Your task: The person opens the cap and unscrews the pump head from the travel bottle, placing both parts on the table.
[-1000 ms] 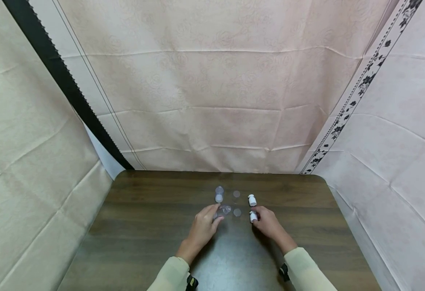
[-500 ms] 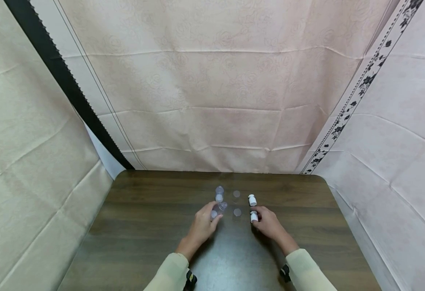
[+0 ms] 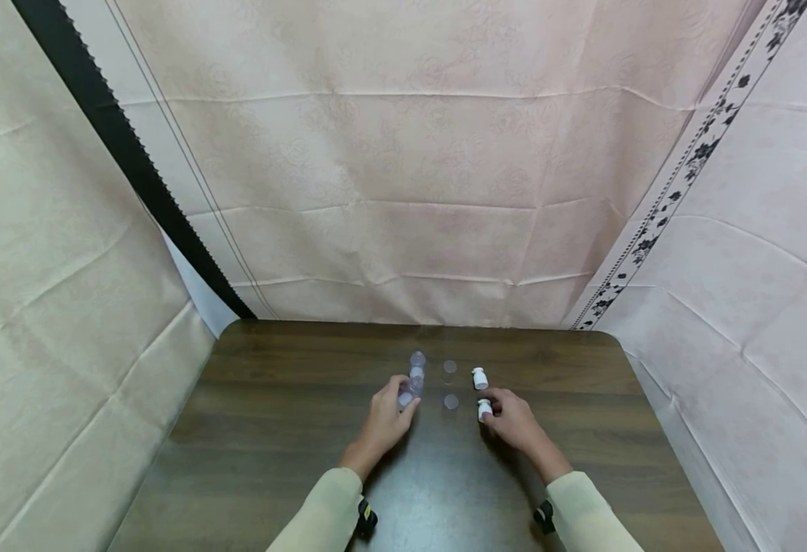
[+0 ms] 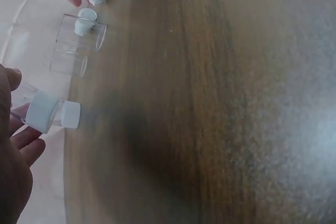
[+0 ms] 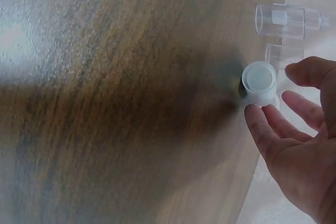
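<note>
In the head view my left hand (image 3: 383, 418) holds a small clear bottle (image 3: 413, 386) between thumb and fingers. Its white end (image 4: 42, 111) shows in the left wrist view. Just beyond it stands a second clear bottle with a white end (image 4: 71, 115). My right hand (image 3: 514, 420) has its fingers loosely spread around a white pump top (image 3: 484, 411); in the right wrist view thumb and fingertips look apart from that piece (image 5: 260, 78). A second white pump top (image 3: 480, 379) stands farther back.
Between the hands stand two clear caps, a nearer one (image 3: 451, 402) and a farther one (image 3: 449, 367). Everything rests on a brown wooden table (image 3: 272, 429). Pale cloth (image 3: 390, 192) hangs behind and along both sides.
My left hand has shifted the clear bottle to the left and slightly back, in line with the far bottle. The near pump top has moved slightly right, with the right hand beside it.
</note>
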Tool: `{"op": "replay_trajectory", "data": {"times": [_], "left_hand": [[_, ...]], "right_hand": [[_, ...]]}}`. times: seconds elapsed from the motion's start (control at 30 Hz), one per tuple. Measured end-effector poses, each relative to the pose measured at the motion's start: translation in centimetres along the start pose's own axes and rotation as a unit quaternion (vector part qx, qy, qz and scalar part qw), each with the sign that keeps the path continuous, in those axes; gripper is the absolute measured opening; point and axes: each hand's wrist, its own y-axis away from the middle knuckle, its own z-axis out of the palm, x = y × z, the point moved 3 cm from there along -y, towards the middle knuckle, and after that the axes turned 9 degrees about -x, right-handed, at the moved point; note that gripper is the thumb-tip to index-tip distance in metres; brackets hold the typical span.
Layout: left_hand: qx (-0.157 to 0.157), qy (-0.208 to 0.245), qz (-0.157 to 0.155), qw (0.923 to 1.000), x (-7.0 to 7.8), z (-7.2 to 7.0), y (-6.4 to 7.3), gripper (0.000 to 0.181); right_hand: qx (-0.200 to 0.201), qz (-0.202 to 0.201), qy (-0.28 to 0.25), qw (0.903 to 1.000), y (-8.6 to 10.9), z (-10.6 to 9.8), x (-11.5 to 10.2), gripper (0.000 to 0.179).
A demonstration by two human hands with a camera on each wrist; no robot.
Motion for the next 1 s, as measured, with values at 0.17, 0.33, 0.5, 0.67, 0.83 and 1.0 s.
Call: {"op": "replay_trajectory", "data": {"times": [0.17, 0.33, 0.5, 0.67, 0.83, 1.0], "left_hand": [[0.001, 0.015, -0.013, 0.9998, -0.4, 0.8, -0.5, 0.038], [-0.016, 0.05, -0.034, 0.9981, -0.7, 1.7, -0.7, 0.038], [-0.025, 0.081, -0.053, 0.995, -1.1, 2.2, -0.7, 0.037], [-0.023, 0.094, -0.061, 0.9934, -1.2, 2.4, -0.6, 0.036], [-0.022, 0.103, -0.063, 0.9925, -1.4, 2.6, -0.6, 0.038], [-0.021, 0.099, -0.054, 0.9934, -1.5, 2.6, -0.5, 0.042]], "right_hand": [[0.014, -0.006, 0.007, 0.9999, 0.5, -0.6, -0.1, 0.037], [0.022, -0.002, 0.012, 0.9997, 1.2, -1.0, 0.1, 0.036], [0.027, 0.0, 0.01, 0.9996, 1.9, -1.2, 0.2, 0.036], [0.033, -0.005, 0.016, 0.9993, 2.7, -1.8, 0.1, 0.038], [0.04, -0.025, 0.014, 0.9988, 3.3, -1.8, -0.3, 0.038], [0.043, -0.043, 0.008, 0.9981, 3.8, -1.8, -1.2, 0.038]]}}
